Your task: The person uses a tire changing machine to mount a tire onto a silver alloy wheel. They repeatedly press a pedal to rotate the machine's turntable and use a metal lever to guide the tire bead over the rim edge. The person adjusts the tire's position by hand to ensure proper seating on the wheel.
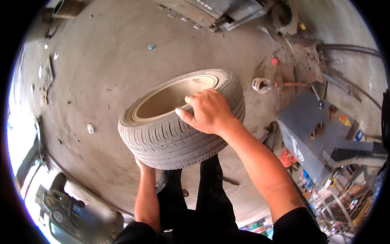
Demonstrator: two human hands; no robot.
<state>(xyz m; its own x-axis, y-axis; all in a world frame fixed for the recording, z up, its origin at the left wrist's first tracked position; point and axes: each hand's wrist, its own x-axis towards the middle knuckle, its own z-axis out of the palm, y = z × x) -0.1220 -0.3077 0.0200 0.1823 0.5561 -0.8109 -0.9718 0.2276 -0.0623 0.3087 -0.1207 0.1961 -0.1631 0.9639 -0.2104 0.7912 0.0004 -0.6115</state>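
A car wheel [174, 134], a worn black tire on a pale dusty rim, is held tilted in front of my legs, its hollow side facing up and away. My right hand [207, 112] grips its near upper edge, fingers reaching over the rim lip and the thumb lying along the sidewall. Low on the left, my left hand [143, 166] bears against the tread from beneath. Its fingers are hidden behind the tire.
To the right stands a grey machine cabinet [304, 130], with a cluttered rack [345, 203] nearer me. A small white bucket [261, 85] sits on the concrete floor [109, 65] beyond the wheel. A metal machine base [211, 12] lies at the far side; a motorbike [61, 207] is at lower left.
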